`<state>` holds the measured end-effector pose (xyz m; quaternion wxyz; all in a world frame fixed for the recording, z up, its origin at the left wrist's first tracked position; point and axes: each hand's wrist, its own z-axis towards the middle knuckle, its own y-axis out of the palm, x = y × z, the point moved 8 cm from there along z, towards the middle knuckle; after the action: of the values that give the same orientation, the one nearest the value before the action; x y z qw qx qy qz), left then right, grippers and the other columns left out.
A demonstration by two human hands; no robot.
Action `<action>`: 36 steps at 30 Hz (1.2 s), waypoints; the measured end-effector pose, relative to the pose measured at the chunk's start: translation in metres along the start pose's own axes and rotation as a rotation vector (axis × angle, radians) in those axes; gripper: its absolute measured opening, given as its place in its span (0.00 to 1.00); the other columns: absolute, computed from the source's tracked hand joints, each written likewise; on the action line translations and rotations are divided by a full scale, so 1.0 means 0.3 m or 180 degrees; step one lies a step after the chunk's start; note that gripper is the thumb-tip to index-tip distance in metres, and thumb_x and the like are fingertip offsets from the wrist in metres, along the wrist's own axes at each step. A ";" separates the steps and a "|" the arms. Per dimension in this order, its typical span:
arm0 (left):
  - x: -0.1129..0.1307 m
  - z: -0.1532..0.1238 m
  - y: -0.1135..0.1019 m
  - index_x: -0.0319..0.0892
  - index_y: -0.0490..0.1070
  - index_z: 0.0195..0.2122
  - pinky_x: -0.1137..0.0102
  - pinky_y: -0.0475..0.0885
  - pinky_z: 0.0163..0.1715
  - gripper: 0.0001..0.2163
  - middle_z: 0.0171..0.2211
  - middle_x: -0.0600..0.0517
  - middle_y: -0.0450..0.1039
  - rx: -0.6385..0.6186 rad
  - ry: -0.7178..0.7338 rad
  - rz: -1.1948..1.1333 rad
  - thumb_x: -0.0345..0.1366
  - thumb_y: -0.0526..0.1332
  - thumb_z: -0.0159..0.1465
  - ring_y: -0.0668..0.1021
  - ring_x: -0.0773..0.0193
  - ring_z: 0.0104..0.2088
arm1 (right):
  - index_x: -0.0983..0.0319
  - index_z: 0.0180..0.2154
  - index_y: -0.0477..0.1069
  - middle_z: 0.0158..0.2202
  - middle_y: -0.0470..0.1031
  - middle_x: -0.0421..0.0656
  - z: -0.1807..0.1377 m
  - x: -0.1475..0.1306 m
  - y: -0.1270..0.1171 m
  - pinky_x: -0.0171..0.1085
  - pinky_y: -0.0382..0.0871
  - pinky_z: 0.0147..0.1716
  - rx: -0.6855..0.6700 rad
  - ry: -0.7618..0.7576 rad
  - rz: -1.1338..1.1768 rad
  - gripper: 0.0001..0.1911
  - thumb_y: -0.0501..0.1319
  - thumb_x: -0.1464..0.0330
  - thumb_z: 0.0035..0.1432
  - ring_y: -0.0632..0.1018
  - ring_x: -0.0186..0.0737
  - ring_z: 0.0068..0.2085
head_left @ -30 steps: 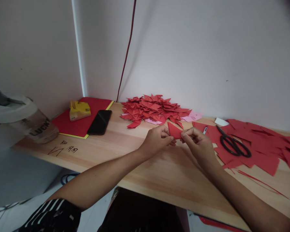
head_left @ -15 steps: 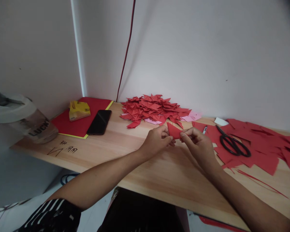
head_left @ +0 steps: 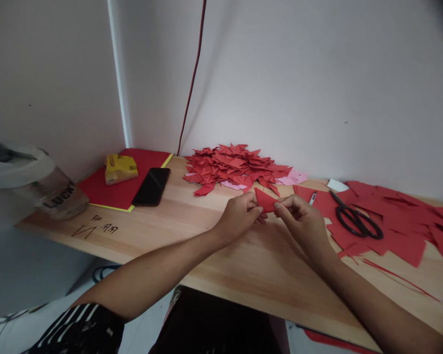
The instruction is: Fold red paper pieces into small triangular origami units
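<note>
The hands [head_left: 239, 215] pinch a pointed, folded red paper [head_left: 266, 202]; a spiky paper heap [head_left: 236, 166] lies behind.

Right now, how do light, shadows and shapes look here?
In the head view: dim, soft light; a faint shadow beside the cord on the wall; a soft one on the table below the right hand; bottle looks stretched at left; upper right corner dark.

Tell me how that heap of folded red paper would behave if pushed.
The heap is probably light for its size, being thin folded paper. It would likely slump and shed pieces, since they overlap at odd angles. Pieces might snag on one another, given their pointed corners.
</note>
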<state>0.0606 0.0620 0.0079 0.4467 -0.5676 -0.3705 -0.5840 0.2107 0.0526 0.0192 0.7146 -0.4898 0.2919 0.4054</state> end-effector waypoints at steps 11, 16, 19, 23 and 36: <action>-0.012 0.009 -0.004 0.37 0.67 0.35 0.74 0.74 0.28 0.01 0.29 0.47 0.78 -0.0009 -0.0018 -0.0043 0.26 0.58 0.62 0.80 0.66 0.27 | 0.59 0.28 0.68 0.27 0.73 0.40 0.001 -0.009 0.007 0.37 0.62 0.29 -0.0079 -0.0006 -0.0061 0.13 0.60 0.59 0.59 0.71 0.37 0.28; -0.022 0.015 -0.005 0.38 0.65 0.32 0.73 0.74 0.29 0.02 0.27 0.49 0.77 -0.0055 -0.0013 -0.0089 0.27 0.57 0.62 0.80 0.67 0.26 | 0.59 0.28 0.69 0.24 0.70 0.39 0.006 -0.006 0.004 0.36 0.60 0.26 -0.0117 -0.0038 -0.0082 0.12 0.61 0.59 0.58 0.69 0.37 0.26; -0.018 0.016 -0.004 0.38 0.64 0.30 0.74 0.73 0.29 0.03 0.26 0.50 0.76 -0.0103 0.0049 0.0051 0.26 0.57 0.61 0.79 0.68 0.26 | 0.59 0.30 0.70 0.27 0.72 0.40 0.015 0.001 0.017 0.36 0.63 0.28 -0.0296 -0.0103 0.0076 0.11 0.62 0.59 0.57 0.72 0.38 0.29; -0.006 0.011 0.005 0.39 0.64 0.29 0.75 0.71 0.28 0.04 0.25 0.53 0.74 -0.0259 0.0180 0.0252 0.26 0.57 0.60 0.78 0.68 0.26 | 0.59 0.32 0.71 0.31 0.75 0.41 0.025 0.019 0.032 0.37 0.65 0.32 -0.0462 -0.0074 0.0122 0.11 0.62 0.58 0.58 0.73 0.39 0.33; -0.047 -0.015 0.070 0.39 0.62 0.32 0.76 0.71 0.22 0.02 0.26 0.50 0.76 -0.0947 -0.0184 0.0393 0.27 0.54 0.61 0.77 0.68 0.23 | 0.60 0.26 0.68 0.27 0.72 0.41 0.019 -0.001 0.036 0.35 0.63 0.26 -0.0476 0.0100 0.0381 0.15 0.63 0.56 0.55 0.69 0.36 0.28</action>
<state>0.0783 0.0524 -0.0081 0.3819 -0.6657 -0.2570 -0.5873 0.2013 0.0600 0.0164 0.6459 -0.5298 0.3007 0.4603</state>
